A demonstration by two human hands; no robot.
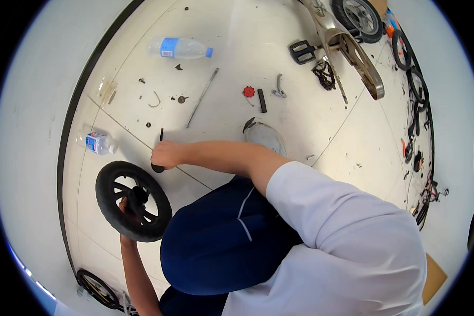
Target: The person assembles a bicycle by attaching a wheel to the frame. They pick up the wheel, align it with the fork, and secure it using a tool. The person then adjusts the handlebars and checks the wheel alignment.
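My left hand [125,210] grips a small black wheel [108,208] with a thick tyre, spokes and a protruding black hub. The wheel is tilted above the floor, and its spokes partly cover the fingers. My right hand [166,154] is closed around a black tool [158,168], a little beyond the wheel. A narrow end sticks out above the fist and a thicker rounded end below it; its exact kind is hidden. Left of the right hand lies a clear water bottle [96,142] on its side.
A larger bottle [181,48], a metal rod [201,100], a red knob [248,91] and several small fasteners lie ahead on the floor. At the far right are a bicycle frame [326,23] with a pedal [302,52] and another wheel [361,18]. More parts line the right wall.
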